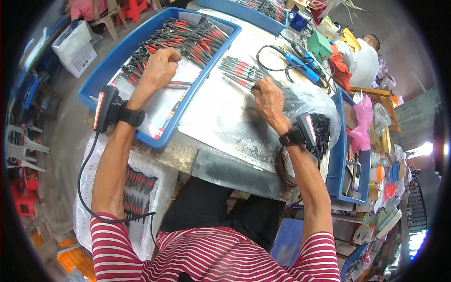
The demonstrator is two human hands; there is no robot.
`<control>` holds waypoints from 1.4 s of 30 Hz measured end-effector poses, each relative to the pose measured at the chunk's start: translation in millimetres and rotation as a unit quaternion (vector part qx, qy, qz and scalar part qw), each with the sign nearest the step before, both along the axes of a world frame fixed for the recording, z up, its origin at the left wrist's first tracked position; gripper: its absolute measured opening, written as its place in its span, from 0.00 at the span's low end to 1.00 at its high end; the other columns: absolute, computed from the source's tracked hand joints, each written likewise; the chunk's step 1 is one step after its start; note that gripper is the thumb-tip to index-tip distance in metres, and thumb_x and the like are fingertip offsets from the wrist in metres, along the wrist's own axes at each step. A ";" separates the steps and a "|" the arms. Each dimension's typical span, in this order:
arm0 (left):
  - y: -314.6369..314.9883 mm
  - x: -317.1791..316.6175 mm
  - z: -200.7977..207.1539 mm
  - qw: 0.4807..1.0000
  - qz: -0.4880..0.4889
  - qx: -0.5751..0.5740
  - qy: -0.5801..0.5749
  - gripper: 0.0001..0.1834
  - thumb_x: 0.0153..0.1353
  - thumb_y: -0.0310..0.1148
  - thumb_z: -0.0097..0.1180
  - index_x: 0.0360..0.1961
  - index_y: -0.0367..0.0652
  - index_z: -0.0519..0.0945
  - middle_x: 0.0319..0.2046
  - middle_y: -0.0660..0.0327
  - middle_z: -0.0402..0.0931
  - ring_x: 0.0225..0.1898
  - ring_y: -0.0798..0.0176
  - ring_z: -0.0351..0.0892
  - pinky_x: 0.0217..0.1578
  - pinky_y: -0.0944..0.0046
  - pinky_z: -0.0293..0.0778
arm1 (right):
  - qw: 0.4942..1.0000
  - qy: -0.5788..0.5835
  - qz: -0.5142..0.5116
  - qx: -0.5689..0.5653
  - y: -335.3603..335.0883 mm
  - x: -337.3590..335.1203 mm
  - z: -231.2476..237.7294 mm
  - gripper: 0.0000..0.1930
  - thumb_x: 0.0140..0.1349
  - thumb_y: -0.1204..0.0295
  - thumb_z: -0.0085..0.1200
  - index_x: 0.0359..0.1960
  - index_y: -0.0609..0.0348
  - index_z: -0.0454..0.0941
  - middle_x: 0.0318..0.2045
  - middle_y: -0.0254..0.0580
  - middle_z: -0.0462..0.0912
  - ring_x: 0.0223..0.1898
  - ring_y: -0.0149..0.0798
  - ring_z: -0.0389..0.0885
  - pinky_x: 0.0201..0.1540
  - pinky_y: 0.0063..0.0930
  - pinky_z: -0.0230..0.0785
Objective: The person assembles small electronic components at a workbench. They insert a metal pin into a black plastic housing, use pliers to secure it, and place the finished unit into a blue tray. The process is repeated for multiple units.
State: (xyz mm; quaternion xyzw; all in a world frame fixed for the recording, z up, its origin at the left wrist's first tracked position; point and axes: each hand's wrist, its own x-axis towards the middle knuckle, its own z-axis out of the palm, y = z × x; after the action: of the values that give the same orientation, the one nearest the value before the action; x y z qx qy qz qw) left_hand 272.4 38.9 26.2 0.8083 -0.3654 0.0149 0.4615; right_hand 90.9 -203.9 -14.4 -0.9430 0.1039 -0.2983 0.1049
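Head view: we see the left hand (162, 68) over the blue tray (96, 80), at the near side of a heap of slim black-and-red pieces (188, 40); its fingers curl inward, and we cannot tell whether this grip pinches anything; a couple of pieces lie apart from the heap, just right of the left wrist, on the tray's pale lining; we see the right hand (270, 101) low over the bench (213, 110), fingers bent, tips at the near end of a row of like pieces (239, 68); we cannot tell whether that grip pinches the nearest piece or only meets it; the row lies side by side on the bench's pale top, right of the blue tray; beside the right wrist we have a clear plastic bag (317, 101) with dark contents; beyond it, a blue handheld tool (303, 68) with a black cable, near a green box (319, 46); farther right, a blue bin (334, 160) with a pink bag (362, 123) over its edge; lower left, under the left forearm, a white crate (87, 188) holds more black-and-red pieces in rows; both wrists wear strapped black devices; a striped red-and-white shirt (225, 254) fills the bottom.
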 end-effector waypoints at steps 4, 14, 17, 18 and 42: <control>-1.0 6.5 -14.8 0.999 0.005 0.033 0.012 0.15 0.45 0.22 0.46 0.34 0.31 0.78 0.33 0.44 0.79 0.39 0.49 0.79 0.43 0.59 0.73 | 1.000 0.010 0.002 -0.017 -0.2 13.8 -9.8 0.04 0.48 0.76 0.55 0.26 0.60 0.74 0.28 0.44 0.74 0.32 0.51 0.75 0.33 0.40 0.66; -1.8 2.1 -17.4 0.995 -0.012 0.097 0.000 0.12 0.47 0.22 0.47 0.34 0.33 0.78 0.35 0.44 0.77 0.39 0.45 0.77 0.42 0.54 0.70 | 0.999 0.018 0.026 -0.027 0.2 25.0 -12.8 0.08 0.48 0.79 0.52 0.32 0.58 0.71 0.30 0.45 0.73 0.32 0.52 0.75 0.32 0.45 0.66; -1.3 -2.0 -17.4 0.994 -0.007 0.107 -0.014 0.11 0.47 0.22 0.46 0.33 0.34 0.78 0.35 0.44 0.77 0.39 0.44 0.77 0.42 0.54 0.70 | 0.999 0.026 0.020 -0.028 1.0 25.0 -11.1 0.09 0.49 0.78 0.52 0.34 0.56 0.72 0.29 0.45 0.73 0.32 0.52 0.75 0.31 0.45 0.66; -1.1 -3.3 -17.0 0.994 -0.008 0.104 -0.028 0.11 0.47 0.22 0.46 0.32 0.34 0.78 0.34 0.44 0.77 0.39 0.44 0.77 0.42 0.54 0.70 | 0.999 0.031 0.015 -0.032 1.3 25.0 -10.9 0.09 0.50 0.78 0.52 0.34 0.55 0.73 0.29 0.45 0.72 0.31 0.52 0.75 0.30 0.45 0.66; -5.2 8.1 -27.7 0.974 -0.062 0.215 -0.041 0.09 0.39 0.22 0.54 0.27 0.34 0.77 0.24 0.50 0.76 0.29 0.53 0.77 0.31 0.60 0.71 | 0.988 0.022 0.048 0.147 37.0 -59.0 60.4 0.08 0.53 0.78 0.53 0.35 0.61 0.77 0.27 0.43 0.72 0.26 0.37 0.74 0.29 0.29 0.67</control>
State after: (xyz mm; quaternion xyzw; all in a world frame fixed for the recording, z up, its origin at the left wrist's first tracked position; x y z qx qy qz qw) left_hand 280.5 33.7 -1.5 0.8634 -0.4275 -0.0599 0.2613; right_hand 31.9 -166.9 46.0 -0.9274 0.1031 -0.2539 0.2545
